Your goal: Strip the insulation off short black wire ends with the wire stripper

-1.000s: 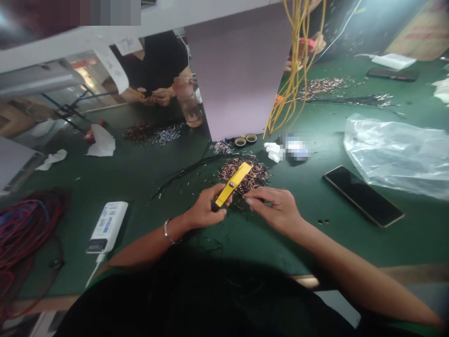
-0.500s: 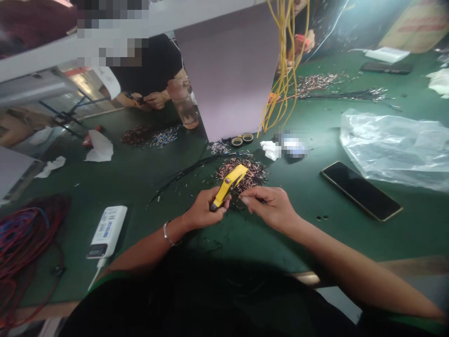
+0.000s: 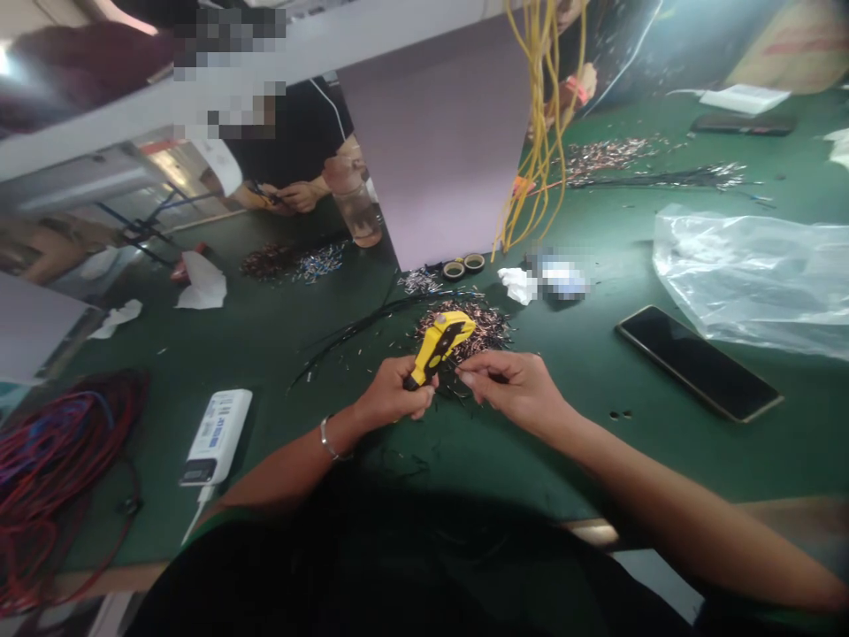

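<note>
My left hand (image 3: 396, 389) is wrapped around yellow-and-black crimping pliers (image 3: 438, 347), whose head tilts up and to the right. My right hand (image 3: 514, 382) is closed, thumb and forefinger pinching what looks like a thin dark wire close to the pliers' right side; most of it is hidden by the fingers. Just beyond both hands lies a pile of short wires with copper-coloured ends (image 3: 487, 329). Longer black wires (image 3: 351, 332) stretch to the left of that pile. Dark wire bits lie on the green table below my hands.
A phone (image 3: 699, 363) and a clear plastic bag (image 3: 749, 283) are on the right. To the left are a white power bank (image 3: 217, 435) and coiled red cable (image 3: 66, 460). Yellow wires (image 3: 540, 133) hang beside an upright panel (image 3: 441, 150). Across the table another person's hands (image 3: 295, 196) hold a tool.
The pliers have turned in my left hand, so their black-marked broad side now shows. My right hand keeps its pinch beside them. The whole view has shifted slightly.
</note>
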`<state>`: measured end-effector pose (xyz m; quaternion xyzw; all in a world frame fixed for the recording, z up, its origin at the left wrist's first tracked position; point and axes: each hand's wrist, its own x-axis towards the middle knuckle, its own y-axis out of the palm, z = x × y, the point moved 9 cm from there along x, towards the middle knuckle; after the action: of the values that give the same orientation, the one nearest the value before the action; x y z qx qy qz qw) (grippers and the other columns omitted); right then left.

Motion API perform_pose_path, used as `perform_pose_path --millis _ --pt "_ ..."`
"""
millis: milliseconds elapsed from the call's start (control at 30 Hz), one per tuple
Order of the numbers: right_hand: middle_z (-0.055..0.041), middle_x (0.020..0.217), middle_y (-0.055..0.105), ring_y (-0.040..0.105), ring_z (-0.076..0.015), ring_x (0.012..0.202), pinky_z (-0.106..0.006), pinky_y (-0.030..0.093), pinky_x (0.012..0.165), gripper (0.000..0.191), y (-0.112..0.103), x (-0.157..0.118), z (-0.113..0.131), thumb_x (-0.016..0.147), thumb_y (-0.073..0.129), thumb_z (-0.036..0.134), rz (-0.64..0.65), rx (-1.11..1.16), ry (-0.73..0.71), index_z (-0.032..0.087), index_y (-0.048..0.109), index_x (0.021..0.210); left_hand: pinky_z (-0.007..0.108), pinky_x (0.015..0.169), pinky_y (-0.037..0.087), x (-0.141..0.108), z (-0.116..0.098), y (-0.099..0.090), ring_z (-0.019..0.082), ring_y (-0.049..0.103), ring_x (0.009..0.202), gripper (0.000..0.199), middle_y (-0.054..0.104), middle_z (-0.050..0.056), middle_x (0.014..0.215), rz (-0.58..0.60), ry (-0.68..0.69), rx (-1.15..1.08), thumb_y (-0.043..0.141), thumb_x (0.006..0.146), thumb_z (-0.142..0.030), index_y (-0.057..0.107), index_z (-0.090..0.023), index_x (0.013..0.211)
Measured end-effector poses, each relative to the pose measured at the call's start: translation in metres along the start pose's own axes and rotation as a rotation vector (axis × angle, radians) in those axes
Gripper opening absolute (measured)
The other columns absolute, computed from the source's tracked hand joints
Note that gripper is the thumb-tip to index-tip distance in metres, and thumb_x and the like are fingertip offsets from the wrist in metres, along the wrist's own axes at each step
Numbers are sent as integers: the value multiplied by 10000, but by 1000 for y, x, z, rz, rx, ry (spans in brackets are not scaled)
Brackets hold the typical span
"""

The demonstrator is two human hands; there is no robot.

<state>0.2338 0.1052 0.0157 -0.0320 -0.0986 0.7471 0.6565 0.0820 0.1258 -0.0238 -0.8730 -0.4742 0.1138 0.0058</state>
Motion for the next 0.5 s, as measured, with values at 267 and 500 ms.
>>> perform_pose_path --millis 267,500 --pt "5 517 645 448 -67 371 -209 370 364 145 -7 8 -15 719 706 302 -32 192 119 166 757 729 297 476 482 8 2 10 133 547 473 263 605 10 611 171 -61 -489 660 609 -167 609 -100 858" --pt "2 509 649 429 -64 359 -205 346 343 171 -15 9 -18 728 725 330 -94 238 125 165 765 752 377 634 508 7 0 13 195 605 635 371 628 66 753 273 -44 -564 649 626 -191 625 -102 985"
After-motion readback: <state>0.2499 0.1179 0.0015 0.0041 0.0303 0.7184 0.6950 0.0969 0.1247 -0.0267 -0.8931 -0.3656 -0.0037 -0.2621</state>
